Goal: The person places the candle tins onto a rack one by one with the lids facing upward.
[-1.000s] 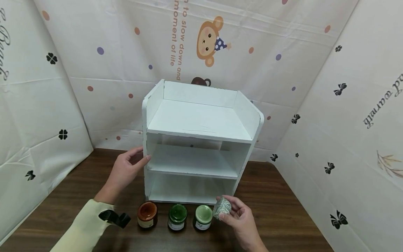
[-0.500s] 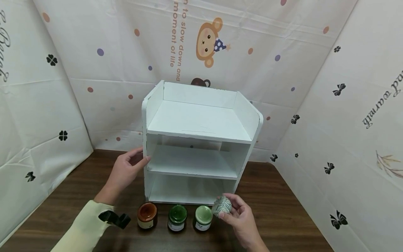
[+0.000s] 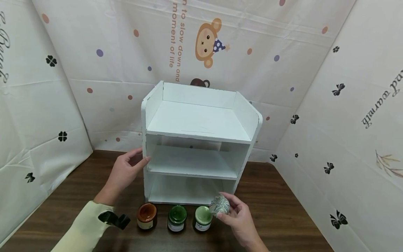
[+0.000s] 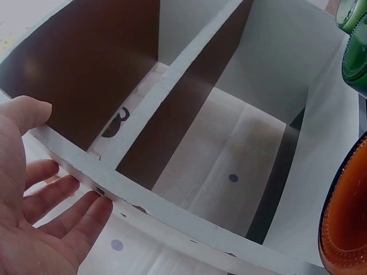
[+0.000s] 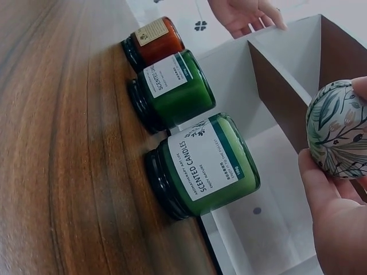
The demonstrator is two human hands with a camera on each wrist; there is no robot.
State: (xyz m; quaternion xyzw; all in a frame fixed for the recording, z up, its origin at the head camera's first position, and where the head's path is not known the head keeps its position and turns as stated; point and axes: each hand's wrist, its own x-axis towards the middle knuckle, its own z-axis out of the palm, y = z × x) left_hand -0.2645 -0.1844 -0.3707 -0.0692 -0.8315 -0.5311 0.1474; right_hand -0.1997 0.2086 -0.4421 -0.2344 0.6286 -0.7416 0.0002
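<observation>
My right hand holds a small round tin with a green and pink leaf print, pinched between thumb and fingers. In the head view the tin hangs at the right edge of the light green jar candle, overlapping it. A dark green jar candle and an amber jar candle stand to its left in a row. My left hand grips the left side panel of a white shelf, thumb at the front edge and fingers along the outside.
The shelf has a top surface with raised sides and two levels below. Its lower front edge stands just behind the jars on the dark wooden table. Printed cloth hangs behind and at both sides.
My right hand has carried the tin slightly up and left, so it now overlaps the light green jar's lid. The left hand stays at the shelf's side.
</observation>
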